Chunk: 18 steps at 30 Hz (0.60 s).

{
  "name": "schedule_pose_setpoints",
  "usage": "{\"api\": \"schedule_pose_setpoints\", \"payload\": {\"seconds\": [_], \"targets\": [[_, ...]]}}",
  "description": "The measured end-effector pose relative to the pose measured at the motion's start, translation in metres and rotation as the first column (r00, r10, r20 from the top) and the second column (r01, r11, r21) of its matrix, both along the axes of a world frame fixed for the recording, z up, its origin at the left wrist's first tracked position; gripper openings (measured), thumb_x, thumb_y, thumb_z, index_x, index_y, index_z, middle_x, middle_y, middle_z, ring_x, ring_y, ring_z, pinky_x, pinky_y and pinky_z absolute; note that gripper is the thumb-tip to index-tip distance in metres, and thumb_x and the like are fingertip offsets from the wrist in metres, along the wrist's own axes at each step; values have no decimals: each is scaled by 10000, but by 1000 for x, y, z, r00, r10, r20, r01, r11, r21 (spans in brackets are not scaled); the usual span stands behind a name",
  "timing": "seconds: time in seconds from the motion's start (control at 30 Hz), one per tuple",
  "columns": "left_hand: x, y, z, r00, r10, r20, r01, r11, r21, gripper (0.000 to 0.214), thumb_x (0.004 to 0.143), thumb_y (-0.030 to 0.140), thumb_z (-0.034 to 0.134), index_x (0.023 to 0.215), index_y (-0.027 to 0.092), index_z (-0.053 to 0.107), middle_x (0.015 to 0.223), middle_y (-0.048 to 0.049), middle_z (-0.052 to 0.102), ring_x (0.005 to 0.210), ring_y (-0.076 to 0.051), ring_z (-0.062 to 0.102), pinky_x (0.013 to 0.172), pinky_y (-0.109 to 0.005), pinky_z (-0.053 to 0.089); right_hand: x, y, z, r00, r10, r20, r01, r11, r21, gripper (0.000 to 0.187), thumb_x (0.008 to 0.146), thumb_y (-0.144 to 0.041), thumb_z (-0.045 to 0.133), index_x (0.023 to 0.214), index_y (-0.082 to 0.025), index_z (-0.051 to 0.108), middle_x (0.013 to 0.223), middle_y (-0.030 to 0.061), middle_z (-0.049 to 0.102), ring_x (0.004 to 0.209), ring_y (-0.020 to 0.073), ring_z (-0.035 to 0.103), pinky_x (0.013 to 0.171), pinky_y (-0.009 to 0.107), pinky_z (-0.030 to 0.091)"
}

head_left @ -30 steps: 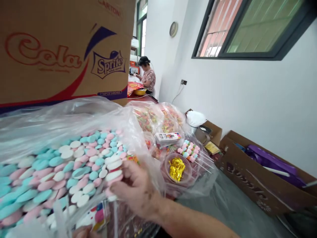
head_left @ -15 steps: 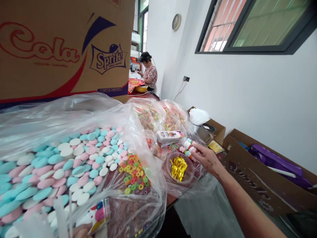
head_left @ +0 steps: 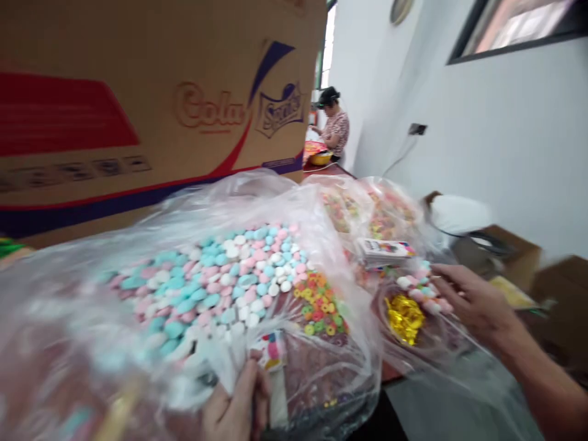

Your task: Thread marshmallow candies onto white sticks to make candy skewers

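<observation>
At the lower middle, my left hand [head_left: 239, 398] is closed with fingers curled beside a small colourful printed packet [head_left: 271, 352]; blurred clear plastic stands over its fingers. My right hand [head_left: 473, 300] is closed at the fingertips on a bunch of pastel candies [head_left: 427, 288], white, pink and blue, seemingly strung together. It hangs just above the rim of a clear round tub [head_left: 436, 337] of gold twist ties [head_left: 407, 318]. Left of it lie flat pink, blue and white candies [head_left: 215, 275] on clear plastic sheeting, with small coloured ring candies [head_left: 321, 303] beside them.
A big cardboard box [head_left: 184, 141] stands behind the candies. Clear bags of ring candies [head_left: 386, 211] and a stack of printed cards [head_left: 386, 250] sit at the back right. Open cartons [head_left: 519, 251] stand along the wall. Another person [head_left: 335, 125] works at the table's far end.
The view has swung left, so everything sits further right. My left hand has come further into view at the printed packet. My right hand still holds the candies by the tub.
</observation>
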<state>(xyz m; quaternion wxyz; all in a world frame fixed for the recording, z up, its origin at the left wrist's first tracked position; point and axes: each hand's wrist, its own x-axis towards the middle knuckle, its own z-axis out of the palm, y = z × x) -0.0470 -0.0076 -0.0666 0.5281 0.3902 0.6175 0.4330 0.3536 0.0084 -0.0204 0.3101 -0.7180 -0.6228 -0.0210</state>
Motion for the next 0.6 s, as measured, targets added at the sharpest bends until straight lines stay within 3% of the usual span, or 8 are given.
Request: {"api": "schedule_pose_setpoints", "payload": {"seconds": [0.1, 0.2, 0.27, 0.37, 0.43, 0.6], "targets": [[-3, -3, -5, 996, 59, 68, -56, 998, -33, 555, 760, 700, 630, 633, 161, 604, 355, 46, 465, 335, -89, 383, 363, -179, 256, -42, 10, 22, 1000, 7, -27, -5, 998, 58, 327, 905, -467, 487, 1073, -249, 664, 1081, 116, 714, 944, 294, 678, 795, 421, 541], [-4, -5, -10, 992, 81, 93, -78, 996, -40, 566, 723, 699, 667, 580, 160, 574, 335, 41, 460, 319, -83, 375, 353, -176, 250, -106, 19, 39, 971, 216, -99, -205, 973, 107, 281, 917, -424, 510, 1095, -264, 658, 1028, 59, 731, 923, 247, 689, 813, 365, 545], [-3, -6, -11, 988, 89, 123, -86, 996, -29, 562, 731, 708, 648, 634, 156, 603, 344, 42, 476, 305, -83, 373, 344, -176, 258, -147, 29, 42, 917, 372, -145, -361, 928, 95, 237, 942, -359, 493, 1081, -258, 658, 1018, 36, 732, 919, 207, 688, 830, 318, 538], [-3, -6, -12, 985, 78, 153, -81, 997, 13, 562, 751, 711, 621, 722, 151, 644, 371, 35, 517, 300, -90, 393, 337, -181, 285, -192, 53, 38, 835, 518, -186, -521, 853, 37, 245, 961, -283, 447, 1077, -225, 654, 1057, 48, 722, 955, 186, 675, 850, 285, 524], [-3, -6, -14, 988, 61, 139, -65, 998, 23, 561, 774, 699, 603, 671, 149, 640, 349, 22, 513, 301, -92, 403, 342, -180, 288, -211, 74, 32, 811, 553, -190, -567, 823, -26, 267, 966, -260, 418, 1103, -205, 641, 1057, 62, 713, 949, 183, 668, 851, 288, 524], [-1, -6, -13, 989, 94, 116, -94, 996, 0, 531, 780, 661, 621, 604, 160, 613, 307, 30, 473, 289, -88, 386, 332, -173, 268, -236, 112, 11, 788, 616, 8, -606, 778, -165, 390, 928, -164, 404, 1265, -238, 585, 1245, 92, 658, 1167, 246, 598, 1005, 427, 479]]}}
